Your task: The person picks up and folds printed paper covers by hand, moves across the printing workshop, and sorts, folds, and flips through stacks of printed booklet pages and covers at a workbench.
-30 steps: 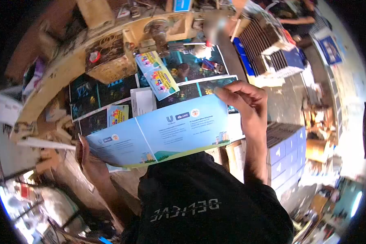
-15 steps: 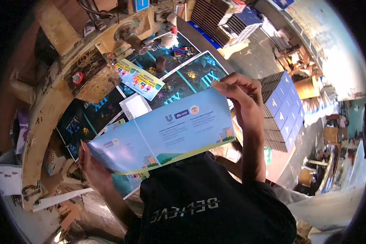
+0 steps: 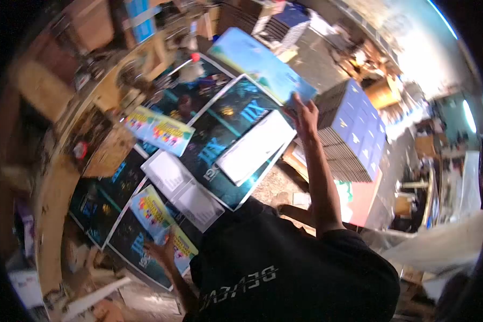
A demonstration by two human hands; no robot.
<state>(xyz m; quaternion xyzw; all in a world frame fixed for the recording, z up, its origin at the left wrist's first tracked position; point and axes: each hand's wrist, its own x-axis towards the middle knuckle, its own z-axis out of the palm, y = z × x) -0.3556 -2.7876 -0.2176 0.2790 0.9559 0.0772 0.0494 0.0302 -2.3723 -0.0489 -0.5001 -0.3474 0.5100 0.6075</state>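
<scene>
My right hand [image 3: 305,111] grips the near right corner of a long light-blue printed sheet [image 3: 260,67], held out over the far edge of the dark boards. My left hand [image 3: 162,253] is low on the left, against a colourful yellow-and-blue printed sheet [image 3: 149,214]; blur hides how its fingers sit. Under these lie dark printed boards [image 3: 228,115] with turquoise lettering and pale borders. White printed leaves [image 3: 185,188] rest mid-table, and a white stack [image 3: 257,147] lies to their right. Another colourful sheet [image 3: 161,131] is farther back.
A tall stack of blue-covered boards [image 3: 351,131] stands on the right. A curved wooden rim [image 3: 45,214] of a worktable or machine runs down the left side. Metal parts and a red-topped container [image 3: 195,63] are at the back. Scraps [image 3: 99,292] litter the lower left.
The blue sheet has left my left hand and moved away to the back right, still in my right hand. My left hand has dropped to the colourful sheet. The white stack is now uncovered.
</scene>
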